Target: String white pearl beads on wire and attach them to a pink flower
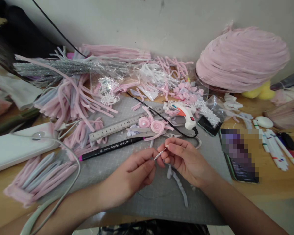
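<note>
Item: short pearl strand (160, 152), a few small white beads in a row on a thin stem, held tilted above the grey cutting mat (107, 186), between both hands. Left hand (132, 173): thumb and forefinger pinched on the lower end, other fingers curled. Right hand (183, 158): fingertips pinched on the upper end. Adjacent: two pink rolled rosettes (152, 124) just beyond the hands, apparently finished; glue gun (187, 116) lying on its side; steel ruler (120, 126); black marker (110, 147); loose lavender stem (178, 186) under the right wrist. Stock: pink pipe cleaners (71, 101), bagged pearls (107, 89), both plentiful. Progress, by judgement: early; strand not attached to either rosette, most stock unused
</note>
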`<state>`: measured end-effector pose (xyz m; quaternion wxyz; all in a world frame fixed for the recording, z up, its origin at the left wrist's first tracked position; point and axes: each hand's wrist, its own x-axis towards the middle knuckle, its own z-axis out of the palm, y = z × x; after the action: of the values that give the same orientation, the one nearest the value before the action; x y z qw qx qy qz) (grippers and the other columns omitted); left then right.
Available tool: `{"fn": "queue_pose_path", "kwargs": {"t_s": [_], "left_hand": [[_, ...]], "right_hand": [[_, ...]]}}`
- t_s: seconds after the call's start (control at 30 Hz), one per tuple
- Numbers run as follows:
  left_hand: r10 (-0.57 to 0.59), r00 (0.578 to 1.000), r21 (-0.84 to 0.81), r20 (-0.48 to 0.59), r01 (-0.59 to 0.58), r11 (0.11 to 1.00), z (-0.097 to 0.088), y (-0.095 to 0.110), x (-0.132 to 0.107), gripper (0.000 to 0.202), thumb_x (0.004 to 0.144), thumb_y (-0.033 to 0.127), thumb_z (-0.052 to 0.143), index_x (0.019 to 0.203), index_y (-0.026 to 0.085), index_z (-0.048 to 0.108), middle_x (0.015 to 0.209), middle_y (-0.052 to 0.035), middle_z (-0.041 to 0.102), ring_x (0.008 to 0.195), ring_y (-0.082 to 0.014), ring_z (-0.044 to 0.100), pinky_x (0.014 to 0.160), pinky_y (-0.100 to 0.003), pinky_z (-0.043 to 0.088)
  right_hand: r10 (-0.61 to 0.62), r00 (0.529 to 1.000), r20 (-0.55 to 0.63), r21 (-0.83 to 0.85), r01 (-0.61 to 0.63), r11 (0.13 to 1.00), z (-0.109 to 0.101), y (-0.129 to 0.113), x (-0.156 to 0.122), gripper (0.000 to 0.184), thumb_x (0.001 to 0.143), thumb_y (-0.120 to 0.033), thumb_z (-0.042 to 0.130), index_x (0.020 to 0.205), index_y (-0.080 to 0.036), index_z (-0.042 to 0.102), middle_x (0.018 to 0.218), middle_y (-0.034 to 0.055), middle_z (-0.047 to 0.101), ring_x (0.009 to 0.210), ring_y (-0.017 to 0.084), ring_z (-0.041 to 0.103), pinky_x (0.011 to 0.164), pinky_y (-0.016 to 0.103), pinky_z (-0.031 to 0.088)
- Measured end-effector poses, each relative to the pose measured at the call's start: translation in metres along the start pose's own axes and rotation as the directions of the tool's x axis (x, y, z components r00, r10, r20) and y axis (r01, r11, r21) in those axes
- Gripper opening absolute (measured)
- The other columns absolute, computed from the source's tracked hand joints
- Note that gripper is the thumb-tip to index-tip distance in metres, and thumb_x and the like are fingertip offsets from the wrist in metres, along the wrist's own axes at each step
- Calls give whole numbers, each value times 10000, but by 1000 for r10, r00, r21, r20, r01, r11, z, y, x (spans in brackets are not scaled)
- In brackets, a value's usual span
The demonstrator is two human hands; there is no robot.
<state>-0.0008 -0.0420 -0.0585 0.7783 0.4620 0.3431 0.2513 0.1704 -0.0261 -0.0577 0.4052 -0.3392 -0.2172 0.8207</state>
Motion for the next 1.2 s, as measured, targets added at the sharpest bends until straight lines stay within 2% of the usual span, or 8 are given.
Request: {"fn": "queue_pose_path", "kwargs": {"t_s": [0.63,1.2], "left_hand": [[-35,999,6,-20,35,999,0,-1,3,224,861,380,405,793,170,442,502,91,346,393,-41,233,393,-202,178],[-36,999,9,-16,36,999,0,-1,2,220,868,368,396,812,168,467,502,90,340,393,-42,224,394,-199,181]], "right_hand": [[-15,997,-79,-91,8,996,0,3,0,107,764,-214,618,727,-129,672,677,9,681,568,54,627,548,113,509],[27,995,-100,-84,-35,996,1,3,1,111,751,-227,631,714,-126,655,645,2,671,540,48,620,522,108,493]]}}
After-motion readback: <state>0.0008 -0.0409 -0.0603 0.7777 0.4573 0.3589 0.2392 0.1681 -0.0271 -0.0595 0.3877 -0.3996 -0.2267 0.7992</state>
